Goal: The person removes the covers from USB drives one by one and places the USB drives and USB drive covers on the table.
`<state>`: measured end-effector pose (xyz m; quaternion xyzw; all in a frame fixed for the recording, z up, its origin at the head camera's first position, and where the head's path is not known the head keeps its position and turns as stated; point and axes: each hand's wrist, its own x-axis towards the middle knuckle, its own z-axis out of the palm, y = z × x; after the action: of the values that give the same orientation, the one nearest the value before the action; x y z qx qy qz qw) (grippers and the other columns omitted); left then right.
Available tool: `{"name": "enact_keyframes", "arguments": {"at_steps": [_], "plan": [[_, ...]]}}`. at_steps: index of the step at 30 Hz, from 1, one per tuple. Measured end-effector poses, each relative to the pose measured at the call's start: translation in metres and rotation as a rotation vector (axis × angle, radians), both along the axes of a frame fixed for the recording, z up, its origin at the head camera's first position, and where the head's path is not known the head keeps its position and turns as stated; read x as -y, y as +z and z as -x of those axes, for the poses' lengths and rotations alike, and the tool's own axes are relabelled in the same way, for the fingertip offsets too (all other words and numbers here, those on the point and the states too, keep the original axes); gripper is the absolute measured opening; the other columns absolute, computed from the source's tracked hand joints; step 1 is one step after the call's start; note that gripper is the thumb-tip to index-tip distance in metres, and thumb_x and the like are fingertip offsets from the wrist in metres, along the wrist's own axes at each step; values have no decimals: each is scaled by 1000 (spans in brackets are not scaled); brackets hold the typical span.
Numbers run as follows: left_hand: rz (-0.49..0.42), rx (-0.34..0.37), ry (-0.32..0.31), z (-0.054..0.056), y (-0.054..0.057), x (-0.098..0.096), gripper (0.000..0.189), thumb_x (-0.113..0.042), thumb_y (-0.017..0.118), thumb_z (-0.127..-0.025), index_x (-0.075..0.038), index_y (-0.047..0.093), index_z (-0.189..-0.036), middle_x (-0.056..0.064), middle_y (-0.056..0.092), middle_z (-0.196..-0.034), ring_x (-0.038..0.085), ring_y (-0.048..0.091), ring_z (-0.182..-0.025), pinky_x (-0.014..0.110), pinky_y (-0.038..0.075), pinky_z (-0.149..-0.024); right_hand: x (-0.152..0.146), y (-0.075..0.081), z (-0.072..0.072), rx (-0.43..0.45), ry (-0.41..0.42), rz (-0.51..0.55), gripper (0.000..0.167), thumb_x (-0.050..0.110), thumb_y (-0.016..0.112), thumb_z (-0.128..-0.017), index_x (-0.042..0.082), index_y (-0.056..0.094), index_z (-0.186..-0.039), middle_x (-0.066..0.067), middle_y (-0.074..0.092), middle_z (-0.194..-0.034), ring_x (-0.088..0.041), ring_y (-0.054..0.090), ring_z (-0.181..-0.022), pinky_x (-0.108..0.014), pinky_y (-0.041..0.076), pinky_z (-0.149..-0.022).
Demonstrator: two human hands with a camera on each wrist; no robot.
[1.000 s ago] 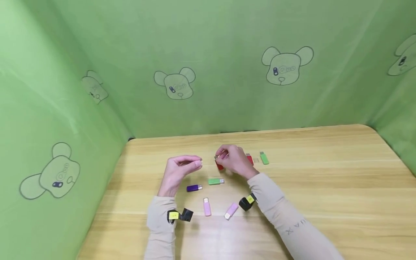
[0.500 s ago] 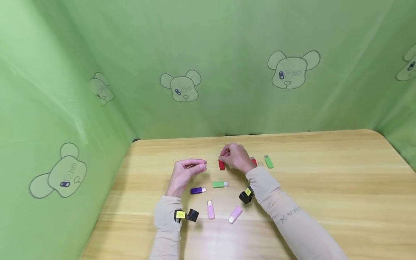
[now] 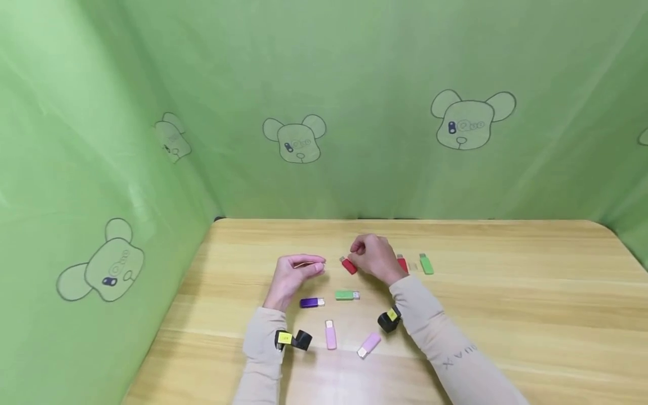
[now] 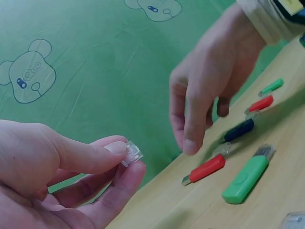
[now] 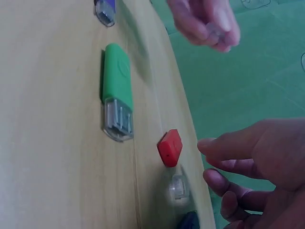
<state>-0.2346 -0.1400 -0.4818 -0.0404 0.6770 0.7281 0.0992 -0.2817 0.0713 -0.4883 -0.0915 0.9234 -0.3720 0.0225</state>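
Note:
Between thumb and fingertips my left hand (image 3: 296, 275) pinches a small clear plastic cap (image 4: 133, 153). My right hand (image 3: 376, 260) hovers just right of a red USB stick (image 3: 349, 265), its fingers loosely bent with a gap between thumb and forefinger, holding nothing. That stick lies on the table with its bare metal plug toward the upper left. Another clear cap (image 5: 179, 187) lies by the stick's other end. A dark blue USB stick (image 4: 239, 130) sits beyond it, hidden behind the right hand in the head view.
On the wooden table (image 3: 506, 315) lie a green USB stick (image 3: 346, 295), a purple one (image 3: 310, 302) and two pink ones (image 3: 331, 336). Farther right are a second red stick (image 3: 402, 264), a clear cap (image 3: 412, 266) and another green stick (image 3: 426, 264). Green cloth walls (image 3: 374, 169) surround the table.
My right fingers have let go of the red USB stick and drawn slightly right of it. The stick has turned, its plug now toward the upper left. My left hand keeps its pinch.

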Motion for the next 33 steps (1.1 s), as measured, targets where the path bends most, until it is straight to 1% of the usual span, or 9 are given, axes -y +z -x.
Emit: {"name": "enact_keyframes", "arguments": {"at_steps": [3, 7, 11, 15, 17, 19, 24, 27, 33], "plan": [[24, 8, 1, 0, -1, -3, 25, 3, 72, -81, 4, 70, -106, 20, 72, -110, 36, 69, -105, 31, 59, -87, 1, 1, -2, -19, 45, -46, 14, 16, 76, -83, 9, 72, -94, -5, 67, -87, -18, 59, -80, -32, 51, -74], [54, 5, -4, 1, -2, -4, 24, 2, 73, -82, 4, 71, -106, 18, 73, -108, 33, 70, -102, 31, 59, -87, 9, 1, -3, -84, 97, -141, 14, 18, 77, -82, 11, 73, -93, -4, 67, -84, -18, 58, -78, -33, 51, -73], [74, -13, -8, 0, -4, -6, 24, 3, 72, -82, 6, 70, -105, 20, 72, -108, 33, 71, -100, 31, 59, -86, 12, -2, -5, -147, 72, -199, 9, 15, 78, -80, 11, 73, -85, 0, 66, -75, -17, 57, -71, -32, 50, -68], [131, -51, -16, 3, -7, -9, 22, 6, 71, -81, 7, 71, -103, 22, 72, -106, 33, 72, -95, 33, 60, -86, 13, -4, -5, -199, 24, -224, 9, 15, 79, -79, 11, 71, -78, 0, 67, -71, -18, 59, -68, -33, 51, -66], [215, -70, -23, 7, -8, -10, 20, 5, 72, -80, 3, 73, -100, 19, 73, -104, 28, 73, -93, 33, 59, -87, 13, -5, -5, -217, 10, -223, 10, 16, 79, -79, 11, 71, -77, -1, 68, -71, -18, 60, -68, -33, 52, -66], [332, -88, -42, 13, -8, -14, 17, 0, 74, -80, -2, 75, -97, 14, 75, -102, 23, 72, -92, 33, 57, -90, 11, -5, -4, -224, -1, -216, 10, 18, 78, -80, 10, 71, -78, -2, 69, -72, -19, 60, -69, -34, 52, -67], [617, -143, -141, 32, -9, -27, 12, -8, 78, -79, -14, 78, -89, 5, 76, -102, 16, 67, -91, 33, 53, -85, -2, 1, -9, -215, -46, -149, 17, 20, 77, -81, 7, 73, -91, -3, 67, -75, -20, 59, -73, -34, 52, -68], [706, -182, -189, 41, -6, -33, 12, -5, 78, -78, -14, 78, -86, 5, 76, -98, 17, 67, -88, 34, 54, -83, -12, 7, -17, -207, -59, -99, 19, 18, 76, -83, 6, 72, -97, -4, 68, -81, -21, 60, -77, -34, 52, -70], [820, -240, -276, 51, 2, -40, 13, 0, 79, -74, -9, 77, -83, 5, 76, -86, 15, 67, -79, 39, 51, -92, -30, 21, -36, -205, -82, -46, 19, 17, 71, -87, 7, 71, -103, -8, 70, -97, -28, 64, -94, -40, 54, -83]]}}
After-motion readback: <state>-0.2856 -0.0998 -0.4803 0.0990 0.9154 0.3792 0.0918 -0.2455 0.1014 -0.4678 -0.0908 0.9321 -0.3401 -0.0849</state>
